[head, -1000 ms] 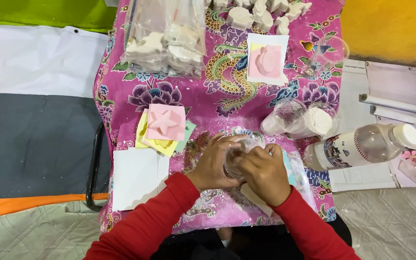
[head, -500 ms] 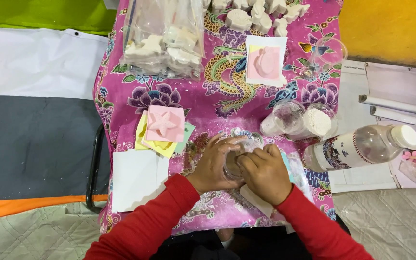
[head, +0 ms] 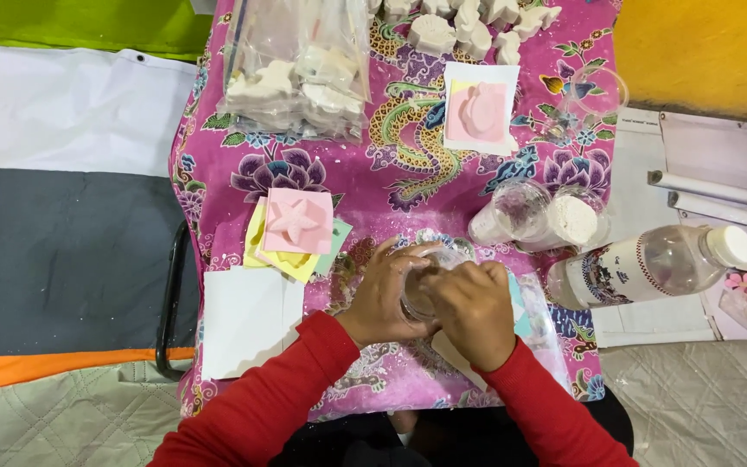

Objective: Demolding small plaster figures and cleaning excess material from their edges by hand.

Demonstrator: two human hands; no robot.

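Hands meet over a small clear plastic cup (head: 425, 290) at the near middle of the pink floral tablecloth (head: 391, 173). The left hand (head: 386, 294) wraps its fingers around the cup's side; the right hand (head: 470, 310) closes over its top, though what its fingertips pinch is hidden. Such a cup is probably light, thin-walled and easily squashed, so a gentle grip around the wall suits it. A pink star mould (head: 297, 220) lies to the left.

Pink star mould (head: 296, 221), plastic bottle (head: 650, 264), bag of white casts (head: 297, 73)
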